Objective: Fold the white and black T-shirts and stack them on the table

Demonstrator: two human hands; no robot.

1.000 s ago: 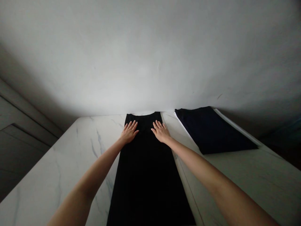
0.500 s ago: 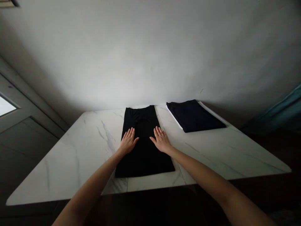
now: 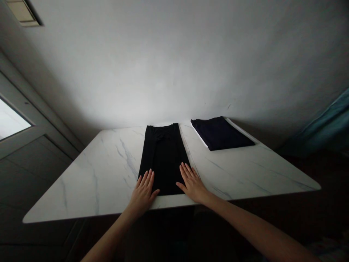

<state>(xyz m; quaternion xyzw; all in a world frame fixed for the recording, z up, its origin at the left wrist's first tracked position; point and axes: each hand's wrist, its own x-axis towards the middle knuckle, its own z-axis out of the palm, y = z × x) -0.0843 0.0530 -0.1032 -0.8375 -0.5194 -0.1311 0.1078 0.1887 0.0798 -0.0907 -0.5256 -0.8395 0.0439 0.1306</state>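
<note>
The folded black garment (image 3: 163, 160) lies flat as one long, narrow strip. Its long axis points straight away from the person, toward the wall (image 3: 174, 62) behind the white marble table (image 3: 81, 182). Its near end stops just short of the table's near edge. Compared with a moment before, both hands have slid along the garment to this near end, so most of its length is now uncovered. The left hand (image 3: 143, 194) is open and flat, with the fingers resting on the near left corner. The right hand (image 3: 192, 183) is also open and released, lying at the near right corner, partly on the garment and partly on the marble. Neither hand grasps anything. To the right of the garment lies a folded navy cloth (image 3: 219, 134) on a white sheet (image 3: 241, 130).
</note>
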